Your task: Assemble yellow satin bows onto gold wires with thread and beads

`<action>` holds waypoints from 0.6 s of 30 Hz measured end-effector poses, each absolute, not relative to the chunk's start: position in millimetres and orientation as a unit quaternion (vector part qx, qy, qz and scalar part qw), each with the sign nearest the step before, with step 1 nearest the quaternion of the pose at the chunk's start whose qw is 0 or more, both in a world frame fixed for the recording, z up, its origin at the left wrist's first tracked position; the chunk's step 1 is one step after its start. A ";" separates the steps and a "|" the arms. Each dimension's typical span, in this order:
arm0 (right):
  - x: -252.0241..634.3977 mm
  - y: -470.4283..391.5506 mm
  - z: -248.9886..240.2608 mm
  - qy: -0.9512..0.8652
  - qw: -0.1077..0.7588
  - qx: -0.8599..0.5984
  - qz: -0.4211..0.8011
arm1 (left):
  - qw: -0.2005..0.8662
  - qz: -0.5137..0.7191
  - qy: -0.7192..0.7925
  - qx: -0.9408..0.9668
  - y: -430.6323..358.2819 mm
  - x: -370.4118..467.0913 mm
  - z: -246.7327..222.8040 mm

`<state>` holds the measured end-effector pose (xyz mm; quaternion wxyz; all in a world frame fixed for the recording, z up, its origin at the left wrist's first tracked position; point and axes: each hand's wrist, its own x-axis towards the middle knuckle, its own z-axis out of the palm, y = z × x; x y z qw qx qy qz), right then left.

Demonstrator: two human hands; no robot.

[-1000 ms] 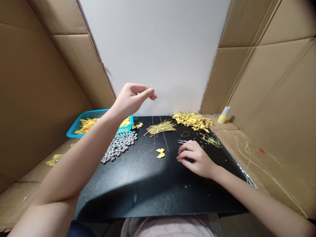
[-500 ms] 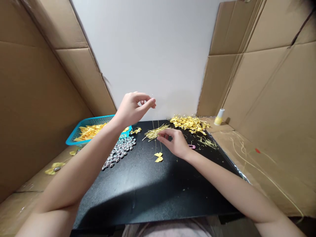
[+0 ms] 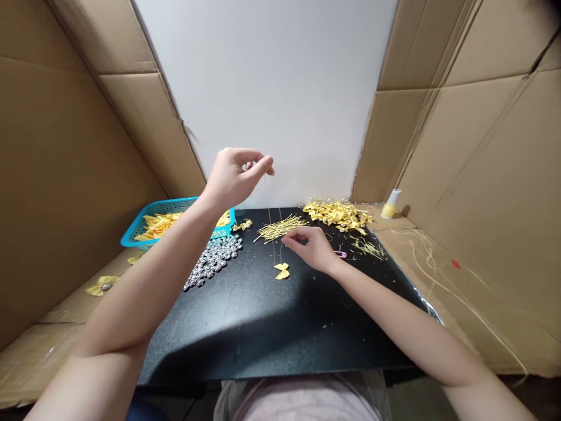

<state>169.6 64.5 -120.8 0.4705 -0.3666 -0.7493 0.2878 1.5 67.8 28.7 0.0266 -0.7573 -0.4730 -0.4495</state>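
My left hand [image 3: 242, 174] is raised in front of the white wall, with thumb and fingers pinched. A thin thread [image 3: 274, 252] shows faintly below it and runs down to a small yellow ribbon bow [image 3: 281, 271]. Whether the bow hangs or rests on the black table is hard to tell. My right hand [image 3: 309, 248] is lower, beside a pile of gold twist ties [image 3: 280, 228], its thumb and forefinger pinched on a strand of the thread above the bow. The exact contact at the fingertips is too fine to make out.
Silvery beads [image 3: 214, 260] lie left on the black table [image 3: 263, 333], near a blue basket [image 3: 127, 238] of yellow ribbon pieces. Finished bows [image 3: 337, 215] are heaped at the back right. A pink clip [image 3: 340, 254], thread scraps [image 3: 369, 248] and a thread cone [image 3: 390, 204] are on the right.
The view has shifted slightly. Both hands stay pinched in nearly the same places, the left a little higher in the picture. The bow remains below the right hand.
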 end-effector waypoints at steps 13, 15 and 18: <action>175.2 71.0 -132.5 -0.802 0.421 -0.335 0.259 | 0.067 -0.461 -0.468 -0.751 70.3 6.8 31.7; 176.2 71.4 -134.5 -0.810 0.408 -0.333 0.259 | 0.073 -0.461 -0.469 -0.750 70.4 6.9 32.3; 176.8 72.3 -138.5 -0.823 0.383 -0.327 0.263 | 0.084 -0.465 -0.456 -0.754 70.1 7.2 34.2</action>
